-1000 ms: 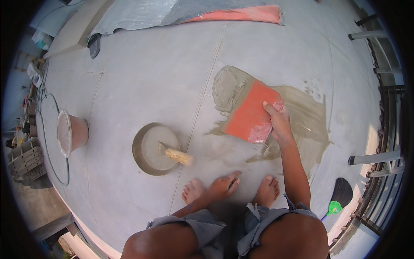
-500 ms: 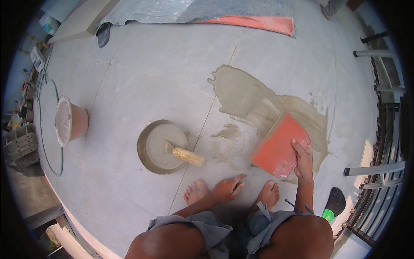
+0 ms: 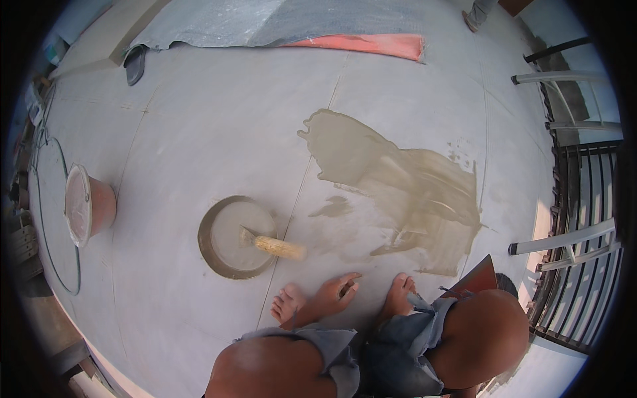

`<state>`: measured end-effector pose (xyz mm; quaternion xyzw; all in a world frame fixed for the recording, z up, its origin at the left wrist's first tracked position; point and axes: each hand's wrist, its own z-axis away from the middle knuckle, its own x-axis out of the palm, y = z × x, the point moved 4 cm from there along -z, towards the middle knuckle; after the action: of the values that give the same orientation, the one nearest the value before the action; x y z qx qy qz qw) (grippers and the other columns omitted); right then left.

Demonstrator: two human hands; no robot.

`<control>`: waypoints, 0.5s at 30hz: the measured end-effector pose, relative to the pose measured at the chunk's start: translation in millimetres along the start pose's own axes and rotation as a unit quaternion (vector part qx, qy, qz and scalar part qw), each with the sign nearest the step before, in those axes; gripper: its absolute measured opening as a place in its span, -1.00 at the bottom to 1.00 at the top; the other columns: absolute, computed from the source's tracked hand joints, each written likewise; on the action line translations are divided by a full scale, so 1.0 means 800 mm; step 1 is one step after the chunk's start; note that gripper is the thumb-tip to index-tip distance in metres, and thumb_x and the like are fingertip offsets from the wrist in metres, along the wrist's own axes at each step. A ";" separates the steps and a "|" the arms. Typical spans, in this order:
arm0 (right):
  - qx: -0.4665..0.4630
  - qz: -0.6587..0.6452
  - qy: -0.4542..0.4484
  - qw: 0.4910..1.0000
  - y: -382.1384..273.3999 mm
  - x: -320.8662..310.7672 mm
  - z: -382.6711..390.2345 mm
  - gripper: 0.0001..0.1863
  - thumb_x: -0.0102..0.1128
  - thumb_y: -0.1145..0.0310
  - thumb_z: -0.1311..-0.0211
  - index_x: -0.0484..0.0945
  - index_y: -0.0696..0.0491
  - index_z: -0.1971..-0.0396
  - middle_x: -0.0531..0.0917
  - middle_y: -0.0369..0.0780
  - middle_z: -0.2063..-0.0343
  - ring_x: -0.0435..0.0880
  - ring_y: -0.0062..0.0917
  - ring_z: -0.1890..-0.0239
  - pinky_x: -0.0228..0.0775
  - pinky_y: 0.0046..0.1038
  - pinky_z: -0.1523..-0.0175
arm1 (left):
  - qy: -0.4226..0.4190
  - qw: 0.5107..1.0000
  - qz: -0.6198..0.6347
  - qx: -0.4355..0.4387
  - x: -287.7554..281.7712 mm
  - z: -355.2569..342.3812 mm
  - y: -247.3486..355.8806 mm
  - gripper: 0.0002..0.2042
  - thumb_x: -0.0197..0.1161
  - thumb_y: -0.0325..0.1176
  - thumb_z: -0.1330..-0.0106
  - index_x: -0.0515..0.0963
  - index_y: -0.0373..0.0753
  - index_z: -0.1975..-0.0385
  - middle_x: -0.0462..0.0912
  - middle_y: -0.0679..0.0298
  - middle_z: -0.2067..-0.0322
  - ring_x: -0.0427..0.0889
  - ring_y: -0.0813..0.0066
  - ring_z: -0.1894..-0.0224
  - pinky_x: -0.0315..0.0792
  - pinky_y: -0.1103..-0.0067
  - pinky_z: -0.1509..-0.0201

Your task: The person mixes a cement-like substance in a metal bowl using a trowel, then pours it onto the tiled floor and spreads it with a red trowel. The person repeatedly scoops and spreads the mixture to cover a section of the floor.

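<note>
My left hand hangs between my feet, loosely bent, with a gap between thumb and fingers and nothing in it. My right hand is hidden behind my right knee. Beside that knee the edge of the red flat board sticks out, tilted. Wet grey-brown slurry lies spread on the floor in front of me, streaked toward its right and near side. Left of it stands a round pan of grey mix. A scraper with a wooden handle rests in the pan, its handle over the rim.
A reddish bucket stands at the left, near a green hose. Beyond lie a grey sheet with a red edge and a dark slipper. Metal ladder legs and a railing line the right. A person's foot shows far right.
The red board has moved off the slurry, back and right beside my knee, and my right hand has gone out of sight. Fresh streaks show in the slurry. The view has shifted right.
</note>
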<state>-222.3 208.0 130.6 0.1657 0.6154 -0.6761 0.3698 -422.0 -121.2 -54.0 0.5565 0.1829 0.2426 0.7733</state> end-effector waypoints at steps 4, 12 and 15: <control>0.031 0.027 0.017 0.999 0.017 -0.023 0.023 -0.51 0.27 0.32 -0.48 0.46 0.20 -0.29 0.67 -0.09 -0.13 0.66 -0.38 -0.12 0.49 -0.32 -0.23 | 0.040 0.999 0.029 -0.002 0.003 0.000 0.001 -0.64 0.21 -0.23 -0.57 0.54 -0.21 -0.27 0.68 0.21 0.31 0.63 0.40 0.35 0.51 0.46 0.20; 0.047 0.062 0.010 0.997 0.009 -0.051 0.045 -0.51 0.22 0.23 -0.51 0.49 0.17 -0.30 0.64 -0.06 -0.20 0.59 -0.30 -0.22 0.41 -0.27 -0.33 | 0.044 0.998 -0.039 -0.032 0.003 -0.006 0.002 -0.63 0.22 -0.25 -0.54 0.54 -0.20 -0.26 0.69 0.20 0.30 0.70 0.34 0.31 0.55 0.45 0.15; 0.030 0.083 -0.004 0.996 -0.005 -0.052 0.040 -0.50 0.21 0.19 -0.53 0.50 0.15 -0.31 0.63 -0.05 -0.22 0.57 -0.27 -0.26 0.38 -0.25 -0.36 | 0.052 0.996 -0.060 -0.028 0.005 -0.009 0.002 -0.63 0.22 -0.25 -0.53 0.53 -0.21 -0.27 0.70 0.19 0.29 0.72 0.34 0.31 0.57 0.44 0.14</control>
<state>-189.7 189.4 167.2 0.2240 0.5775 -0.6619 0.4221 -422.9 -113.2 -54.7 0.5091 0.2484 0.2296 0.7915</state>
